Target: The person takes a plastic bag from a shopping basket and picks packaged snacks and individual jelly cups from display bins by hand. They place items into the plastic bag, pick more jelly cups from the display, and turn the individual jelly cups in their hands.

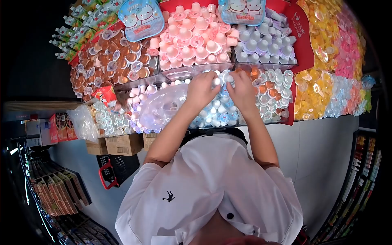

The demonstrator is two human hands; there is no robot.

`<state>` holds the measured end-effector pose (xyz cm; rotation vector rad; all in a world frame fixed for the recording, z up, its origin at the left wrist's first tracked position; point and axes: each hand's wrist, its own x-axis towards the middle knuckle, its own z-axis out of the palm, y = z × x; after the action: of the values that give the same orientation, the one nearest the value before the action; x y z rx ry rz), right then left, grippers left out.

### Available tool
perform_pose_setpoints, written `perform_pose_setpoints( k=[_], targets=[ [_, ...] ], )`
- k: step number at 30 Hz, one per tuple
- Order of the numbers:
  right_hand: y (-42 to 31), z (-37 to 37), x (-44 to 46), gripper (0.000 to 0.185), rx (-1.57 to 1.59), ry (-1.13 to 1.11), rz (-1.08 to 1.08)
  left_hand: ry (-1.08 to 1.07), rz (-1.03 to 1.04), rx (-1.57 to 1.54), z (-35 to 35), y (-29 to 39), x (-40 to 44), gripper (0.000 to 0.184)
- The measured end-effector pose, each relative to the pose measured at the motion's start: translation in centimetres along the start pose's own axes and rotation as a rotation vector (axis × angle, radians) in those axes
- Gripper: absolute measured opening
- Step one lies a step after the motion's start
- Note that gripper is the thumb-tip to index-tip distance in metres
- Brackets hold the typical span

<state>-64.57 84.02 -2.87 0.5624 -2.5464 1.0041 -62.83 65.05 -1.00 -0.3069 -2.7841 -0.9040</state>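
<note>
Both my hands reach into the bin of small white-and-blue jelly cups (pixel 222 107) at the front middle of the display. My left hand (pixel 202 89) has its fingers curled at a white jelly cup (pixel 216 82). Close beside it, my right hand (pixel 242 90) is bent round another white jelly cup (pixel 230 78), near the divider at the back of the bin. Part of each hand's grip is hidden by the fingers. Under my left forearm, a clear plastic bag (pixel 163 107) lies over purple and pink cups.
Behind are bins of pink cups (pixel 192 38), lilac cups (pixel 265 45) and brown cups (pixel 110 57). Orange and clear cups (pixel 272 92) sit at right, yellow ones (pixel 310 96) beyond a red panel. Cardboard boxes (pixel 122 145) and a black basket (pixel 118 168) stand below left.
</note>
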Motion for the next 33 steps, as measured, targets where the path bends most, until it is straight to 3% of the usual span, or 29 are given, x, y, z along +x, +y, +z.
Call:
perform_pose_setpoints(
  k=[4,16,22,28,33],
  targets=[
    [0.7,0.9,1.0,0.030,-0.089,-0.150,0.068,-0.049,-0.041,0.063,1.0,0.0,0.7,0.032],
    [1.9,1.5,1.6,0.035,-0.132,-0.126,0.069,0.005,-0.027,0.029,1.5,-0.3,-0.1,0.045],
    [1.9,1.4,3.1,0.037,-0.156,-0.235,0.144,-0.026,-0.089,-0.037,-1.6,1.3,-2.5,0.046],
    [1.9,0.9,3.2,0.036,-0.127,-0.258,0.157,0.156,-0.118,-0.316,-7.3,2.6,-7.8,0.029],
    [0.3,0.1,3.0,0.034,-0.038,-0.184,0.086,0.230,-0.335,-0.282,-11.1,-0.9,-12.1,0.011]
  ],
)
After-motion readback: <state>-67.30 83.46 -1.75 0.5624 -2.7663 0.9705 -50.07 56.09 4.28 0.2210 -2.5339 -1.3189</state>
